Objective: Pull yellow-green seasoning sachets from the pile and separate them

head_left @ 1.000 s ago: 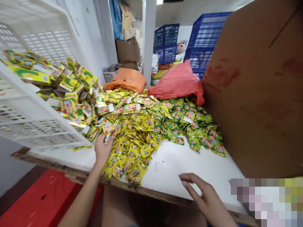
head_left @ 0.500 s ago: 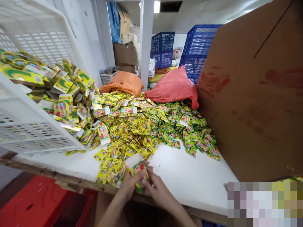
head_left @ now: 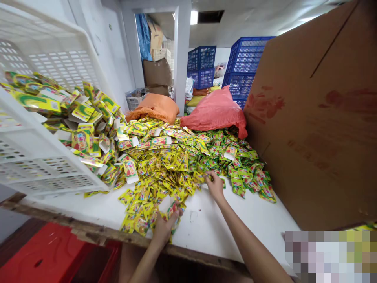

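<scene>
Near the table's front edge my left hand (head_left: 165, 226) is closed around a small printed carton (head_left: 171, 207), its white flap standing up. Around it lie loose yellow sachets (head_left: 141, 210). My right hand (head_left: 214, 185) is stretched forward to the edge of the sachet heap, fingers curled on a yellow sachet (head_left: 199, 179) that looks slightly blurred. Just beyond and to the right of that hand spread green sachets (head_left: 240, 173). More yellow cartons (head_left: 84, 139), several with flaps open, spill from a tilted white crate (head_left: 50, 165) on the left.
A large cardboard box (head_left: 309, 137) walls off the right side. An orange sack (head_left: 156, 106) and a red plastic bag (head_left: 215, 112) lie behind the heap. Stacked blue crates (head_left: 243, 59) stand further back. A red stool (head_left: 44, 251) is below the table at left.
My right hand has left the carton and moved forward and right to the heap's edge. My left hand still holds the carton near the same spot. The view has tilted slightly.
</scene>
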A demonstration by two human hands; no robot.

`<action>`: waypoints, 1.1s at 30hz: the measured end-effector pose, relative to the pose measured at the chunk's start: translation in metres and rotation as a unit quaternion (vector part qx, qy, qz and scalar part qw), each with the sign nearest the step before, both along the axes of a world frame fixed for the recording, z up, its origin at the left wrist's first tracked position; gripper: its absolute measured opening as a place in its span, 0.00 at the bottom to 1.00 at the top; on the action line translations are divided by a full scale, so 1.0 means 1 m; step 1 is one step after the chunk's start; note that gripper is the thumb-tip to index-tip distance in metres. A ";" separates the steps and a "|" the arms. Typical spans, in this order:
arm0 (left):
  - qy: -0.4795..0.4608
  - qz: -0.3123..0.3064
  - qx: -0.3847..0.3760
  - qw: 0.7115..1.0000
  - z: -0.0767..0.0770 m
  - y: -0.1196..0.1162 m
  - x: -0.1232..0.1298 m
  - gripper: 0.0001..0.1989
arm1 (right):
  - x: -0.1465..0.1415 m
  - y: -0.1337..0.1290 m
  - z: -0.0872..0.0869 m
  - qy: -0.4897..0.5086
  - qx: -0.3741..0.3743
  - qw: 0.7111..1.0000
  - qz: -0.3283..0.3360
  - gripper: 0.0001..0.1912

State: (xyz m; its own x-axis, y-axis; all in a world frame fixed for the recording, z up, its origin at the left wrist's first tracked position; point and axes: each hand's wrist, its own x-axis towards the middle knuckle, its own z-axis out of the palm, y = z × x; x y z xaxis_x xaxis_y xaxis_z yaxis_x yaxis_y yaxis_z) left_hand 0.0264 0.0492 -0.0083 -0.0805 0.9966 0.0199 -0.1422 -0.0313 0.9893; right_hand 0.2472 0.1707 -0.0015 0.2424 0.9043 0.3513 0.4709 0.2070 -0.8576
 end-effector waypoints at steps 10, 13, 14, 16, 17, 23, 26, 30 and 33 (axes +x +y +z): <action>0.002 -0.041 0.009 0.999 0.009 -0.001 0.008 0.16 | 0.069 -0.077 -0.008 0.099 -0.076 0.992 0.028 0.23; 0.001 -0.054 0.006 0.999 0.017 -0.003 0.011 0.16 | 0.079 -0.086 -0.007 0.108 -0.076 0.991 0.009 0.23; 0.003 -0.056 0.004 0.998 0.019 -0.004 0.012 0.16 | 0.082 -0.087 -0.007 0.109 -0.075 0.991 0.002 0.22; 0.008 -0.061 -0.001 0.998 0.021 -0.005 0.013 0.17 | 0.087 -0.089 -0.006 0.108 -0.074 0.991 -0.013 0.22; 0.011 -0.065 -0.002 0.998 0.022 -0.005 0.013 0.17 | 0.090 -0.089 -0.005 0.108 -0.073 0.991 -0.020 0.22; 0.007 -0.064 -0.021 0.998 0.022 -0.011 0.009 0.19 | 0.108 -0.092 0.001 0.135 -0.069 0.986 -0.070 0.21; -0.001 -0.067 -0.035 0.997 0.023 -0.013 0.007 0.20 | 0.112 -0.096 0.002 0.152 -0.083 0.983 -0.066 0.22; -0.015 -0.075 -0.046 0.996 0.022 -0.016 0.010 0.20 | 0.111 -0.093 -0.002 0.154 -0.119 0.981 -0.012 0.24; -0.020 -0.076 -0.047 0.996 0.022 -0.017 0.012 0.20 | 0.109 -0.086 -0.005 0.149 -0.129 0.980 -0.003 0.23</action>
